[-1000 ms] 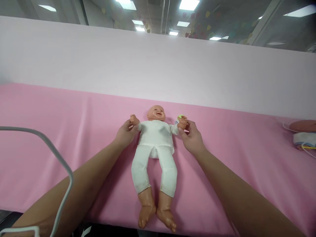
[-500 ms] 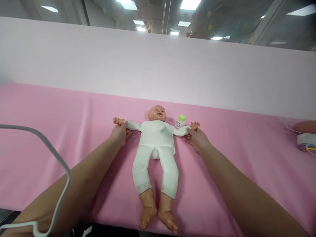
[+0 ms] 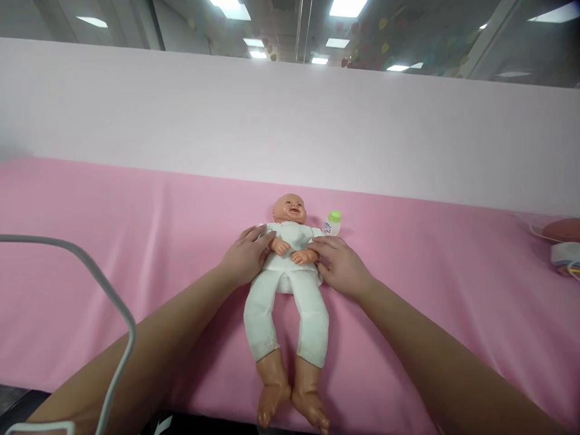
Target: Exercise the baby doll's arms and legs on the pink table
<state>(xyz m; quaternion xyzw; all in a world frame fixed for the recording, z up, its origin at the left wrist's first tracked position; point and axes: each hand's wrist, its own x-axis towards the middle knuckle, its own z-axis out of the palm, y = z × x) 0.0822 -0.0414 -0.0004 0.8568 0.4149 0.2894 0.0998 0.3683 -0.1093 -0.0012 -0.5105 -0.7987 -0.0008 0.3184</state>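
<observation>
White cloth and smooth plastic: the doll [image 3: 293,237] looks light, soft-bodied, stiff-headed, best held under torso and nape. It lies face-up mid-bench [image 3: 426,272], long axis running edge to edge, head far, feet near. Left hand [image 3: 243,258] and right hand [image 3: 347,266] touch its arms, fingers loosely open; a bottle [image 3: 332,225] is beside its shoulder.

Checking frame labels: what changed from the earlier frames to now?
The doll's arms came in from the sides onto its front. Left hand moved rightward, right hand leftward, both at those arms; grip unclear. Bottle and legs stayed put.
</observation>
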